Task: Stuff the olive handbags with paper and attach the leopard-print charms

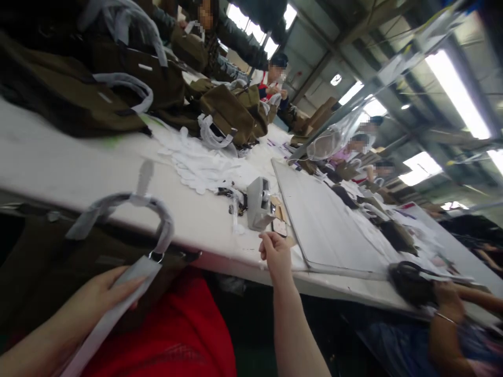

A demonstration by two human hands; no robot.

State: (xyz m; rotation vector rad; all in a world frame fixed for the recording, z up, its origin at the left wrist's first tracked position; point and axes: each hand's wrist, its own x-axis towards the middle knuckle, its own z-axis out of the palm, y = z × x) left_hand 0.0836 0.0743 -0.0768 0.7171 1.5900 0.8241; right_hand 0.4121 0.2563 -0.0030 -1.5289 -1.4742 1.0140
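Observation:
My left hand is closed round a strap wrapped in pale sheeting, with the thumb lying along it. A metal ring joins the strap's upper end to a dark olive bag at the table's front edge. The bag's wrapped handle arches up over the tabletop, with a strip of pale wrap standing up from its top. Just in front of a grey tape dispenser, my right hand has its fingers curled in a pinch. Whatever lies between those fingertips is too small to make out.
White wrapping pieces are heaped behind the dispenser. Olive bags crowd the table's far left. A phone lies beside the dispenser, left of a grey-edged board. At right, a co-worker's hand touches a dark bag; other people work farther back.

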